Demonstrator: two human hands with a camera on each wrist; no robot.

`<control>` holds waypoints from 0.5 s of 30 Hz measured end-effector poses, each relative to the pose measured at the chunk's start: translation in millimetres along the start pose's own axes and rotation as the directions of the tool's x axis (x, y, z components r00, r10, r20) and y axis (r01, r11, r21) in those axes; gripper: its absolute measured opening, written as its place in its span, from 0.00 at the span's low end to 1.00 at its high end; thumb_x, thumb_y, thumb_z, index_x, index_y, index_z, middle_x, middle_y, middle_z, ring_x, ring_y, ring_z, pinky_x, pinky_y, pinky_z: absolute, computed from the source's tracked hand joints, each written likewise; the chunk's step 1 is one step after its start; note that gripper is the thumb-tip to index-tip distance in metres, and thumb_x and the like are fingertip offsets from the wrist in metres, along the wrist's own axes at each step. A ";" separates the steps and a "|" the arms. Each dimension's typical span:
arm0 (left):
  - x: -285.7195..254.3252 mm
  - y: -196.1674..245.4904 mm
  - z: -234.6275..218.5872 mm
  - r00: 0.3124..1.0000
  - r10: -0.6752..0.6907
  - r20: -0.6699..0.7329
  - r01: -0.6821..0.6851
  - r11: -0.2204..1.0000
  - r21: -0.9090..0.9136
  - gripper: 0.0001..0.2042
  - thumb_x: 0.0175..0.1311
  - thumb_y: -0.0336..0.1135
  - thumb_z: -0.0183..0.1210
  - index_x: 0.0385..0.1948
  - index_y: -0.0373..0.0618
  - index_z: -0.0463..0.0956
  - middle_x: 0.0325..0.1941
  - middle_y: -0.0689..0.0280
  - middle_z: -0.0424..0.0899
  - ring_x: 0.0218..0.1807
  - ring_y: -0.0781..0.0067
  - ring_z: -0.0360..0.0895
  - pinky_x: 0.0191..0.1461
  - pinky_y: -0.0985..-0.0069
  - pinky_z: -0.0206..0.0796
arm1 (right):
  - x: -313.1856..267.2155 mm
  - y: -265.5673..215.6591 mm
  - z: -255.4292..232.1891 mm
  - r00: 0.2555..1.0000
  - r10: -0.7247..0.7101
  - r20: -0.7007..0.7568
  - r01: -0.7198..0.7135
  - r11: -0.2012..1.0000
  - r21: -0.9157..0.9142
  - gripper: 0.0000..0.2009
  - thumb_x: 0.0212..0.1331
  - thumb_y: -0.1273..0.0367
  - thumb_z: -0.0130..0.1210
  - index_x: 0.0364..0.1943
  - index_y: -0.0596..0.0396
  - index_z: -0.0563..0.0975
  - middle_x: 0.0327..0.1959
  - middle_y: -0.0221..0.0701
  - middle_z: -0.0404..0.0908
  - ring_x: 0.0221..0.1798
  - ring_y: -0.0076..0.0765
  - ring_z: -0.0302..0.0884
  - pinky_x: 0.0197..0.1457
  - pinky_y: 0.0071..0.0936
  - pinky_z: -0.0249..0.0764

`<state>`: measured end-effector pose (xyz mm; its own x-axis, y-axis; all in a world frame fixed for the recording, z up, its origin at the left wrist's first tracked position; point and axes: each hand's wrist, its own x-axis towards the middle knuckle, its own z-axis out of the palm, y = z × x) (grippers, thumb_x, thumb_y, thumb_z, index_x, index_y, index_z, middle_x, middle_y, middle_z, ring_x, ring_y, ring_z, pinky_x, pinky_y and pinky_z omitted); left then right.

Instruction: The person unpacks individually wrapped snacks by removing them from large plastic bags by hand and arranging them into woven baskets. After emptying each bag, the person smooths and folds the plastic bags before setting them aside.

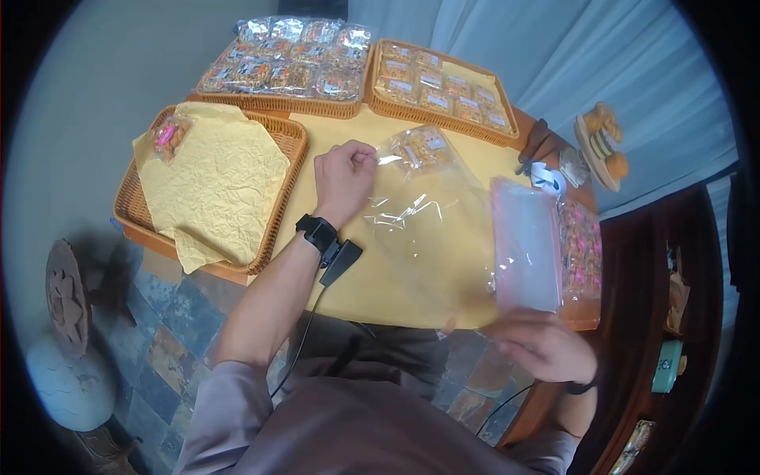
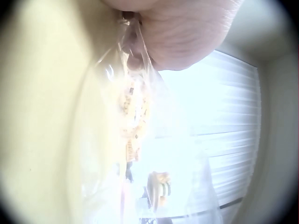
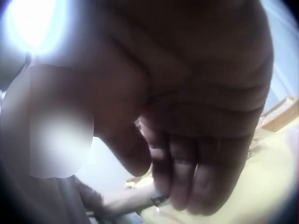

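My left hand [image 1: 346, 180] pinches the edge of a large clear plastic bag [image 1: 419, 245] over the yellow paper. In the left wrist view, the gathered clear film [image 2: 133, 42] hangs from the fingers of my left hand [image 2: 187, 35]. A labelled snack pack [image 1: 427, 149] lies just right of that hand; whether it is inside the bag cannot be told. Blurred, my right hand [image 1: 546, 344] is by the table's front edge near the bag's lower end. Its fingers look extended in the right wrist view, the thumb [image 3: 135, 156] apart, with no held thing visible.
Snack packs fill two wicker trays [image 1: 317, 107] [image 1: 443, 120] at the back. A paper-lined basket [image 1: 291, 150] at left holds one small pack [image 1: 170, 136]. On the right are stacked clear bags [image 1: 526, 245], pink-labelled packs [image 1: 580, 245] and a tape roll [image 1: 548, 179].
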<state>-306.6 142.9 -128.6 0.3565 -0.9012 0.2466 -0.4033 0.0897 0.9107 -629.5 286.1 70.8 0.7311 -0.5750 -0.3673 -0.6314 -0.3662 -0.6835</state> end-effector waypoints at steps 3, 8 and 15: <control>1.9 -6.2 1.5 0.999 0.045 -0.009 -0.045 0.999 0.027 0.08 0.65 0.31 0.62 0.39 0.38 0.86 0.30 0.65 0.87 0.32 0.77 0.81 0.40 0.76 0.74 | 35.3 16.7 27.2 0.973 -0.098 -0.208 0.033 0.955 -0.295 0.15 0.66 0.75 0.57 0.56 0.66 0.78 0.56 0.53 0.79 0.61 0.59 0.76 0.65 0.42 0.74; 4.0 -7.3 4.3 1.000 0.009 -0.005 -0.010 0.998 -0.062 0.08 0.67 0.31 0.62 0.42 0.37 0.86 0.30 0.67 0.86 0.31 0.82 0.79 0.38 0.80 0.71 | 129.1 61.7 36.3 0.878 -0.046 -0.476 0.142 0.976 0.168 0.25 0.70 0.74 0.54 0.70 0.62 0.66 0.66 0.47 0.73 0.67 0.49 0.73 0.65 0.40 0.74; 2.3 11.6 -1.3 0.999 0.025 0.041 -0.025 1.000 0.000 0.13 0.64 0.34 0.68 0.46 0.37 0.86 0.23 0.69 0.82 0.24 0.83 0.74 0.30 0.79 0.67 | 225.1 80.6 7.7 0.828 0.408 -0.385 0.238 0.365 0.900 0.25 0.73 0.71 0.53 0.70 0.63 0.61 0.60 0.45 0.75 0.55 0.46 0.85 0.54 0.37 0.83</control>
<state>-309.4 142.4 -117.0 0.3113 -0.9153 0.2554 -0.4119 0.1122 0.9043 -513.9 132.8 -71.8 0.2483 -0.9069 -0.3404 0.1763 0.3879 -0.9047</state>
